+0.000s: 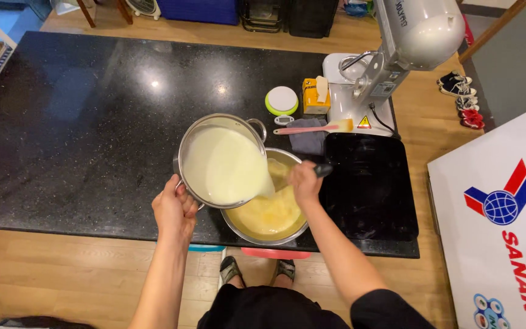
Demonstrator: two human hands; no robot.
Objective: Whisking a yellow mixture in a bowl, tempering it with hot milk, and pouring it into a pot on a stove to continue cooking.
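My left hand (175, 210) grips the near handle of a steel pot (221, 159) tilted to the right, and pale milk runs from its rim into a steel mixing bowl (267, 207) holding a yellow mixture. My right hand (304, 181) is closed on the dark handle of a utensil (322, 170) over the bowl; the utensil's working end is hidden by my hand. Both vessels are near the front edge of the black stone counter (80, 134).
A black induction hob (369, 186) lies right of the bowl. Behind it stand a white stand mixer (391, 67), a pink spatula (312, 129) on a grey cloth (307, 139), a yellow carton (315, 96) and a round green-rimmed lid (282, 100). A white chest freezer (500, 219) stands at right.
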